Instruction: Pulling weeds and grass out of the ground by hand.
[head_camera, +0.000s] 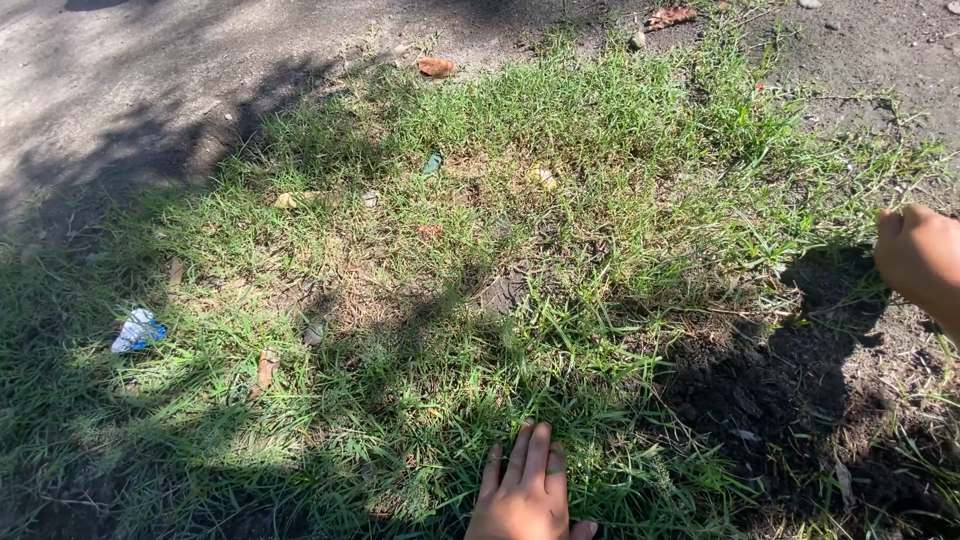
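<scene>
The left hand (525, 490) lay flat and open on the grass (500, 300), the right hand (920, 255) hung curled and empty, so pulling low near the roots seemed best.

An outdoor patch of ground beside a road.

Sunlit grass (560, 200) grows between bare soil (800, 400) and grey pavement (120, 80), with a blue-white wrapper (138, 330) and dry leaves (436, 66) lying about.

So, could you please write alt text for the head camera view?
A left hand lies flat on a grass patch while a right hand hovers closed above bare dark soil. Litter includes a blue-and-white wrapper.
</scene>
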